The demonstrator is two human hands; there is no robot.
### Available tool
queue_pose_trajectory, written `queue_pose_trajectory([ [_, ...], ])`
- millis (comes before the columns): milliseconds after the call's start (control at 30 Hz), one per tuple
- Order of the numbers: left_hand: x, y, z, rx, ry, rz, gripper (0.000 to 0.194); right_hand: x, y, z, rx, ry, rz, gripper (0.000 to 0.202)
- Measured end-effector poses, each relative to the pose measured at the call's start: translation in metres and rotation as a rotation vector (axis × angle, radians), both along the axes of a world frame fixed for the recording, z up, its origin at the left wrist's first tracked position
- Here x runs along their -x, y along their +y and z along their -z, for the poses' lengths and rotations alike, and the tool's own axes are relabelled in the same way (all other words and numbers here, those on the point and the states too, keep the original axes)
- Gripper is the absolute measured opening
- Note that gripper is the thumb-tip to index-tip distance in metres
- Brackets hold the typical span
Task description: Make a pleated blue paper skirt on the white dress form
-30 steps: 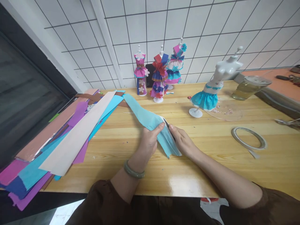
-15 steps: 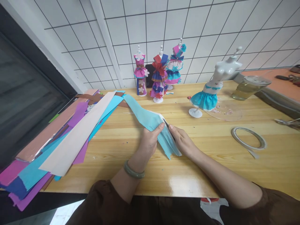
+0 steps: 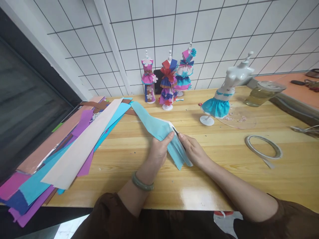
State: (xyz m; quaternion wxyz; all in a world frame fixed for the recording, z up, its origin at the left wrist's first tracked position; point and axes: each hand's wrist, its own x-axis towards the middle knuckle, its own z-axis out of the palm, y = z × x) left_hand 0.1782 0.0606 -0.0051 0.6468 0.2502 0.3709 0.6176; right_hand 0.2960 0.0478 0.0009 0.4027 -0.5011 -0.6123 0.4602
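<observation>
My left hand (image 3: 159, 148) is closed on a strip of light blue crepe paper (image 3: 152, 125), thumb on top and fingers underneath. The strip runs back to the upper left, where its far end touches the paper pile. Its near part is folded in layers, with a white edge, and hangs down between my hands. My right hand (image 3: 193, 150) is closed around scissors (image 3: 175, 130). Only a dark blade shows, lying along the white edge of the paper; my fingers hide the handles.
A pile of coloured paper strips (image 3: 82, 139) lies at left. Several small dressed mannequins (image 3: 167, 83) stand against the tiled wall. A white mannequin (image 3: 235, 78) in a blue skirt, a jar of yellowish liquid (image 3: 264, 94), a clear plate (image 3: 245, 122) and a tape roll (image 3: 279, 151) are at right.
The view has shifted very slightly. My hands, the scissors and the light blue paper keep almost the same position.
</observation>
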Motion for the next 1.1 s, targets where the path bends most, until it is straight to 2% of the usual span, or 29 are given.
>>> queue_pose_trajectory([
  [800, 0.000, -0.001, 0.001, 0.024, -0.017, 0.010, 0.035, -0.002, 0.002, 0.005, -0.014, -0.001, 0.002, 0.048],
  [967, 0.007, 0.000, -0.004, 0.005, -0.036, 0.111, 0.039, -0.003, 0.002, 0.002, -0.023, -0.018, 0.031, 0.047],
  [1100, 0.021, 0.006, -0.012, 0.044, -0.222, 0.173, 0.034, -0.004, 0.002, 0.002, -0.034, -0.081, -0.002, 0.047],
])
